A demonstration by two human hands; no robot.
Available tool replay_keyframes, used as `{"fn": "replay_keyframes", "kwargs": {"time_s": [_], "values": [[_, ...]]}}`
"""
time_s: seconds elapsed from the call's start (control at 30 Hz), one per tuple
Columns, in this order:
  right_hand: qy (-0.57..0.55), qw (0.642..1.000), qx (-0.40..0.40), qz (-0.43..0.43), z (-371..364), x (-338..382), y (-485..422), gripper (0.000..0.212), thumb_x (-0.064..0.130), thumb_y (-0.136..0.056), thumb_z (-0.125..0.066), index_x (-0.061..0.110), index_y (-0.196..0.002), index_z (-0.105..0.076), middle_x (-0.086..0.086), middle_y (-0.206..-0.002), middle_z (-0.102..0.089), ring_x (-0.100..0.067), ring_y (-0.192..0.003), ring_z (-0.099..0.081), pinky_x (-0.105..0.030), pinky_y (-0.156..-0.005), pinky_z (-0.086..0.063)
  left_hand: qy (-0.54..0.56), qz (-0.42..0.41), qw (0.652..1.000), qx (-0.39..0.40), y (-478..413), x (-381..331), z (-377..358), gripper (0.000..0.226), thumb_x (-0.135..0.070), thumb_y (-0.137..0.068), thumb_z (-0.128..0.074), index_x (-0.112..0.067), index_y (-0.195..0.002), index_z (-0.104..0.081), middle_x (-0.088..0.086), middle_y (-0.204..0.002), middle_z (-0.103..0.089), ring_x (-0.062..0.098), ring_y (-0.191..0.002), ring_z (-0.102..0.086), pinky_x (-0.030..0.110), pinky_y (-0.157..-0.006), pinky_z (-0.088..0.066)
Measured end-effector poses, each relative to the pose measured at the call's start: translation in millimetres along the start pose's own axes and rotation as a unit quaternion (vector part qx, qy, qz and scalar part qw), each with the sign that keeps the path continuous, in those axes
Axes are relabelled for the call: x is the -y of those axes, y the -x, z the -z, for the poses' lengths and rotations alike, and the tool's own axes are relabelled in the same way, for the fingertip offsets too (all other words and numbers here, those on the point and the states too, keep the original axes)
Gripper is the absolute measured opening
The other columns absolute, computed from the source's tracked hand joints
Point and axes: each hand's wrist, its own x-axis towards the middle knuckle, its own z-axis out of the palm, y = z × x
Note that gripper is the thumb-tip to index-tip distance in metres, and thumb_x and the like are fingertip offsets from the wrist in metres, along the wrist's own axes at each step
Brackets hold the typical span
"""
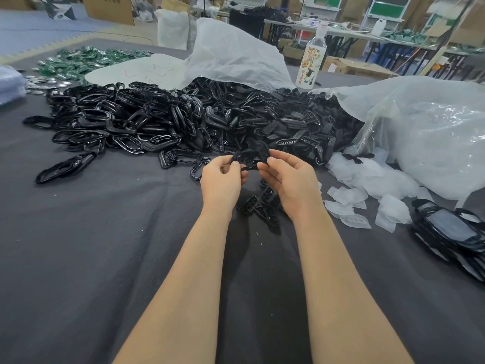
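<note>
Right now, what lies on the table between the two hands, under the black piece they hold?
Head view: a small cluster of black slotted parts on the grey cloth, between left hand and right hand.

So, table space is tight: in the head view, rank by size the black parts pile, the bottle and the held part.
1. pile of black parts
2. labelled bottle, though farther off
3. black part between left hand and right hand

bare left hand (pixel 223 179), bare right hand (pixel 291 182)
</note>
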Motion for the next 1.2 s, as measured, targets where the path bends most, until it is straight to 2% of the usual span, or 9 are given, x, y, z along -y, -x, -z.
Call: {"fn": "replay_keyframes", "kwargs": {"time_s": [0.13,0.37,0.53,0.63,0.73,0.87,0.97,1.07,1.2], "values": [[-0.031,0.999,0.013,-0.007,0.5,1.2,-0.5,0.02,-0.006,-0.093,-0.051,0.009,-0.092,-0.064,-0.004,-0.074,-0.067,-0.01,-0.066,-0.07,-0.021,-0.065,-0.058,-0.003,0.002,1.0,-0.001,-1.0,0.5,-0.2,0.023,-0.005,-0.098,-0.049,-0.007,-0.12,-0.056,0.0,-0.086,-0.063,0.005,-0.068,-0.064,0.02,-0.072,-0.056],[0.107,0.993,-0.024,0.039,3.4,-4.2,-5.1,0.019,-0.004,-0.091,-0.055,0.013,-0.087,-0.064,-0.004,-0.081,-0.067,-0.005,-0.064,-0.068,-0.017,-0.065,-0.056,0.001,0.004,1.0,-0.003,-1.3,-0.3,-0.1,0.027,-0.003,-0.098,-0.048,-0.006,-0.123,-0.054,0.004,-0.09,-0.064,0.006,-0.069,-0.064,0.02,-0.071,-0.056],[0.315,0.938,-0.048,0.139,5.8,-8.0,-5.4,0.021,0.0,-0.089,-0.056,0.018,-0.085,-0.067,0.0,-0.083,-0.069,-0.013,-0.079,-0.068,-0.022,-0.078,-0.054,-0.048,-0.051,0.997,0.025,2.8,-0.6,1.0,0.031,-0.003,-0.098,-0.045,-0.024,-0.116,-0.058,0.0,-0.086,-0.065,0.006,-0.071,-0.065,0.031,-0.082,-0.057],[0.366,0.91,-0.05,0.188,5.9,-8.3,-4.7,0.019,0.002,-0.088,-0.058,0.017,-0.09,-0.07,0.013,-0.077,-0.063,-0.005,-0.075,-0.061,-0.007,-0.069,-0.046,-0.084,-0.083,0.992,0.042,7.4,-2.7,1.0,0.021,-0.014,-0.098,-0.05,-0.032,-0.099,-0.059,0.006,-0.087,-0.067,0.015,-0.077,-0.068,0.041,-0.088,-0.056],[0.383,0.897,-0.054,0.215,5.7,-8.6,-4.1,0.016,0.003,-0.088,-0.059,0.014,-0.093,-0.069,0.017,-0.076,-0.059,-0.001,-0.073,-0.057,-0.006,-0.069,-0.043,-0.132,-0.108,0.984,0.051,8.9,-3.3,1.8,0.017,-0.02,-0.092,-0.061,-0.036,-0.095,-0.054,0.012,-0.092,-0.068,0.028,-0.088,-0.067,0.045,-0.088,-0.054],[0.312,0.931,-0.063,0.179,4.8,-9.3,-4.9,0.017,0.0,-0.091,-0.054,0.015,-0.095,-0.062,0.003,-0.084,-0.064,-0.012,-0.078,-0.066,-0.022,-0.079,-0.052,-0.118,-0.095,0.988,0.042,7.6,-3.2,2.2,0.024,-0.01,-0.091,-0.061,-0.033,-0.094,-0.054,0.015,-0.096,-0.067,0.031,-0.091,-0.066,0.047,-0.089,-0.053],[0.225,0.963,-0.077,0.128,5.2,-7.4,-6.8,0.026,-0.004,-0.093,-0.043,0.015,-0.092,-0.059,-0.005,-0.086,-0.065,-0.005,-0.066,-0.066,-0.027,-0.078,-0.056,-0.082,-0.079,0.993,0.041,5.7,-1.8,2.4,0.023,-0.009,-0.092,-0.06,-0.031,-0.095,-0.055,0.013,-0.094,-0.066,0.019,-0.082,-0.069,0.044,-0.089,-0.055],[0.225,0.965,-0.088,0.103,6.4,-7.5,-8.0,0.027,-0.002,-0.091,-0.044,0.018,-0.088,-0.061,-0.001,-0.082,-0.066,-0.002,-0.061,-0.064,-0.034,-0.081,-0.057,-0.062,-0.08,0.994,0.042,4.0,-0.1,1.9,0.025,-0.008,-0.092,-0.06,-0.032,-0.094,-0.055,0.005,-0.087,-0.066,0.008,-0.073,-0.067,0.041,-0.088,-0.056],[0.244,0.961,-0.072,0.107,3.8,-7.4,-4.2,0.016,0.006,-0.088,-0.057,0.021,-0.09,-0.06,0.0,-0.08,-0.067,-0.012,-0.073,-0.066,-0.039,-0.083,-0.056,-0.058,-0.076,0.995,0.039,3.8,-1.0,1.8,0.026,-0.008,-0.092,-0.06,-0.034,-0.093,-0.054,0.01,-0.093,-0.066,0.019,-0.082,-0.067,0.044,-0.089,-0.055]]}}
